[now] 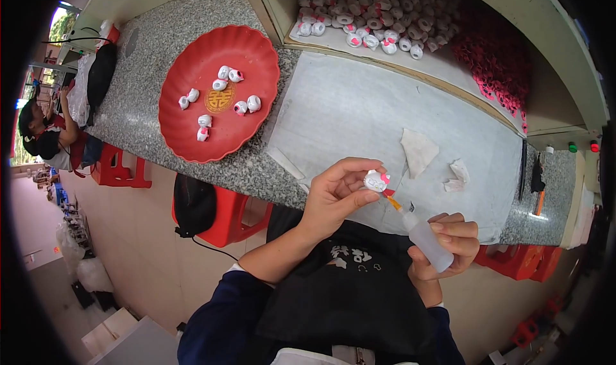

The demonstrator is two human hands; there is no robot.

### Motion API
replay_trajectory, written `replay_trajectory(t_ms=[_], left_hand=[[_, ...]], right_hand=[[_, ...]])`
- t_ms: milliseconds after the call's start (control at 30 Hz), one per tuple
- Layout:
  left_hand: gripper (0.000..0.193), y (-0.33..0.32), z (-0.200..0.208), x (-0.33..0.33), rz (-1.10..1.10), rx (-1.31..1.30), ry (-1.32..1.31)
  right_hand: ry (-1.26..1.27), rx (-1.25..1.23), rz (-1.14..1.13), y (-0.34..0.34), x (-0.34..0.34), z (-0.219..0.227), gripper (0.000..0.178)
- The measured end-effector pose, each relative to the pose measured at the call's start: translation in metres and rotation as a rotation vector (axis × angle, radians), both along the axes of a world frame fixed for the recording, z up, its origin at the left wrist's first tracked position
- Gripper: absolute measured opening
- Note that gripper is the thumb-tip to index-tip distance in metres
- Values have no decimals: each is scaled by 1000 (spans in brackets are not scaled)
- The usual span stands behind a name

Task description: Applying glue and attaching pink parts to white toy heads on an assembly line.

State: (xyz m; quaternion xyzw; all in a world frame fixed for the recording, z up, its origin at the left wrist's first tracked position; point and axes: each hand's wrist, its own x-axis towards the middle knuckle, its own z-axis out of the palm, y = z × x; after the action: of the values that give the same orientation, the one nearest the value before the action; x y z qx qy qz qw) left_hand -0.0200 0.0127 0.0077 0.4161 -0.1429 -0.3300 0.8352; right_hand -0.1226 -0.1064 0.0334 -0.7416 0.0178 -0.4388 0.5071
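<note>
My left hand [326, 195] pinches a small white figure head [374, 181] with a pink bow between thumb and fingertips. Wrapped in the fingers of my right hand [454, 238] is a translucent squeeze bottle [430, 244]. Its orange nozzle [394, 203] points up at the lower right of the head. A small red bit shows between the nozzle and the head; whether they touch I cannot tell. Both hands are above the near edge of a white paper sheet [346, 108].
Left of the sheet, a red scalloped plate [176, 124] bears several white heads. Paper scraps [419, 151] lie on the sheet. Behind, a shelf holds piled white heads [391, 12] and pink pieces [491, 60]. Red stools [231, 211] stand below the speckled counter [141, 102]. Another person [58, 134] sits far left.
</note>
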Motion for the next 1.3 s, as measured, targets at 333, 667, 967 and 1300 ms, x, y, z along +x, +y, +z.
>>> replay_trajectory(t_ms=[333,667,967,1300], left_hand=[[32,1,-3,1,71,92,-373],[31,0,-1,5,96,277,-594],[35,13,0,26,295,209,-473],[34,20,3,23,283,203,-292]], right_hand=[[28,-50,20,2,1,2,40],[58,-44,51,-5,-1,4,38],[241,517,119,-56,17,1,28],[599,-286,-463,-205,148,-46,29]])
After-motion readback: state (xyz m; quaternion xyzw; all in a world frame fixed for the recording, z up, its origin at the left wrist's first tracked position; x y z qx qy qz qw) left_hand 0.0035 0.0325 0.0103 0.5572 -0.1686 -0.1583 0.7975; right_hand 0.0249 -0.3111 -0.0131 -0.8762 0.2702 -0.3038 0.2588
